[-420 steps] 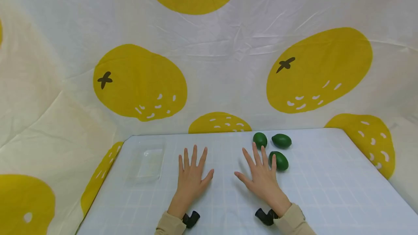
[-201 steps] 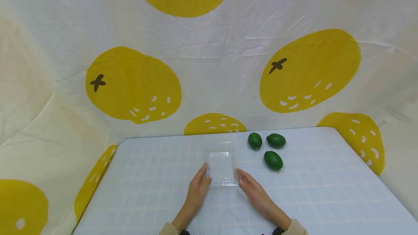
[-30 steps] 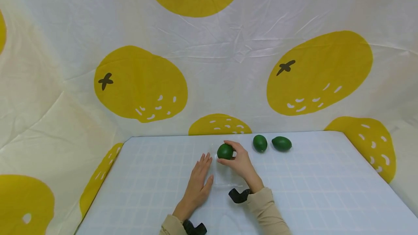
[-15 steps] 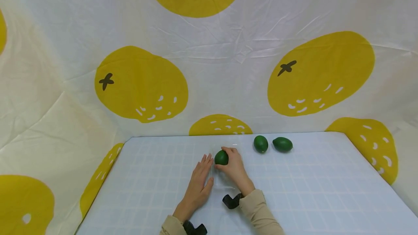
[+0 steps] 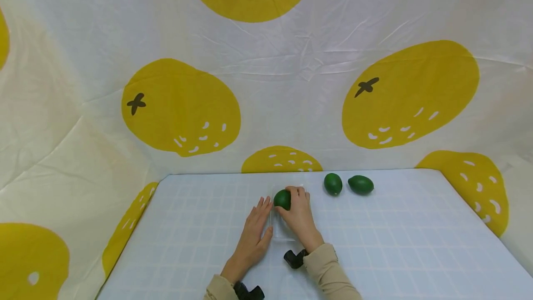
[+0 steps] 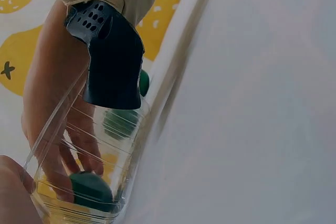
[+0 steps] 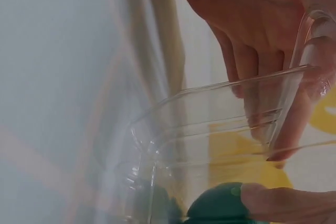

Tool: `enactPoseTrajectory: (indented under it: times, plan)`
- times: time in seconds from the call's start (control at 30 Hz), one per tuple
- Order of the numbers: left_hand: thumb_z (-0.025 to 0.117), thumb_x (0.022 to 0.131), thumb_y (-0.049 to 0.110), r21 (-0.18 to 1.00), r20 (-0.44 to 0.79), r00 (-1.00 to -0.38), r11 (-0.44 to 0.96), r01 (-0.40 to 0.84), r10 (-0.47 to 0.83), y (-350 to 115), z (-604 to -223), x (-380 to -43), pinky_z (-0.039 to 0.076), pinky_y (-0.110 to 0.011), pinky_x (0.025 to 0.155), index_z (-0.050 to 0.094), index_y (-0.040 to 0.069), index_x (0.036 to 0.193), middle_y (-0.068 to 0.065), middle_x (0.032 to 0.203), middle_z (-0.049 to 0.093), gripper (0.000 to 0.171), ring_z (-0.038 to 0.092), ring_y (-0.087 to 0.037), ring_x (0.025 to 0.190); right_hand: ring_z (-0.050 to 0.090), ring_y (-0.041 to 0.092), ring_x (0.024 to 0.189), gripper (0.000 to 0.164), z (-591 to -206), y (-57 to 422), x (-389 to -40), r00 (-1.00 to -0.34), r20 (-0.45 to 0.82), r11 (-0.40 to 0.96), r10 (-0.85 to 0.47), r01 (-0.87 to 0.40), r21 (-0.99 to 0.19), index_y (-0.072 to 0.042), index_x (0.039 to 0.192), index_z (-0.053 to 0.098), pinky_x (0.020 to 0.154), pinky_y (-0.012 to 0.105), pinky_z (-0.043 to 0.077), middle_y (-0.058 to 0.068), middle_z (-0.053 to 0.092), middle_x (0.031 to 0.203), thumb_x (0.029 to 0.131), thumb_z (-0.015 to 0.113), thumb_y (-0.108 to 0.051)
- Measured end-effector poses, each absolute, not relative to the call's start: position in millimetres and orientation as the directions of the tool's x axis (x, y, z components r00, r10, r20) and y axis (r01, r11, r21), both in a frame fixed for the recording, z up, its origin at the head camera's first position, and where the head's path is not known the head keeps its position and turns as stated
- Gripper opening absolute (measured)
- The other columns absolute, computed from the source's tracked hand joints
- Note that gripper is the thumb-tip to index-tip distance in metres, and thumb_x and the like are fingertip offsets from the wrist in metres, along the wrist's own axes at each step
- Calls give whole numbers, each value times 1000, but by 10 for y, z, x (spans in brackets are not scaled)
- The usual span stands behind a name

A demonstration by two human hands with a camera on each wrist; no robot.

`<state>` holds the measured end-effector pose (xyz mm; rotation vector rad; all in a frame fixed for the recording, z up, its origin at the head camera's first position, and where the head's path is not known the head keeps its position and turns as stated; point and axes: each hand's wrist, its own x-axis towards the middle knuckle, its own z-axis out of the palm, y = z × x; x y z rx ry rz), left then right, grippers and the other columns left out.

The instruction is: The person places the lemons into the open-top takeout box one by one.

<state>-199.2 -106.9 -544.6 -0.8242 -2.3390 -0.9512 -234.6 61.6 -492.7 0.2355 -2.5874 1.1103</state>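
Note:
A clear plastic tray (image 5: pixel 286 236) lies on the table at the middle, hard to see in the head view. Inside its far left part, my right hand (image 5: pixel 300 214) grips a green lime (image 5: pixel 281 199) between thumb and fingers. In the right wrist view the thumb (image 7: pixel 283 203) presses on the lime (image 7: pixel 218 200), low within the tray walls. My left hand (image 5: pixel 252 231) lies along the tray's left side, its fingers straight and touching the wall from outside. Through the clear wall, the left wrist view shows the lime (image 6: pixel 90 190) in the right hand's fingers.
Two more limes rest at the back of the table, one (image 5: pixel 333 184) right of the tray and another (image 5: pixel 361 184) beside it. A curtain (image 5: pixel 291 96) with yellow fruit prints hangs behind the white checked table (image 5: pixel 416 244).
The tray went from the left to the middle between both hands. My right hand picked up the nearest lime, brought it left and lowered it into the tray. My left hand stays by the wall.

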Motion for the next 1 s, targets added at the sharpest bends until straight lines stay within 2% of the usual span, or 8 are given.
enactPoseTrajectory:
  times: [0.2, 0.6, 0.8, 1.0]
  plan:
    - [52, 94, 12, 449, 622, -701, 575, 684, 349, -1062, -5452, -1994, 27, -66, 109, 38, 2, 152, -15, 157, 35, 60, 27, -38, 146, 47, 37, 103, 45, -4914, 611, -2329, -909, 415, 687, -44, -330, -648, -5, 113, 67, 86, 54, 49, 18, 53, 115, 74, 87, -12]
    - [53, 94, 11, 443, 623, -702, 585, 680, 345, -1054, -5452, -1991, 27, -66, 108, 39, 0, 150, -14, 157, 35, 59, 28, -38, 145, 51, 46, 111, 40, -4927, 630, -2338, -932, 348, 666, -96, -320, -674, -8, 115, 66, 90, 60, 48, 23, 50, 125, 80, 83, -10]
    - [52, 94, 11, 457, 610, -713, 581, 673, 346, -1058, -5442, -1984, 26, -65, 109, 39, 0, 150, -14, 158, 34, 59, 27, -38, 146, 51, 48, 108, 38, -4940, 598, -2341, -923, 371, 748, -103, -317, -584, -10, 112, 66, 86, 58, 52, 24, 50, 127, 79, 83, -12]
    - [54, 93, 9, 472, 603, -719, 572, 670, 345, -1054, -5445, -1982, 24, -65, 111, 39, -1, 150, -14, 158, 34, 59, 25, -37, 147, 49, 48, 113, 39, -4941, 584, -2313, -912, 392, 784, -123, -331, -524, -10, 115, 66, 86, 57, 52, 24, 51, 131, 80, 82, -13]
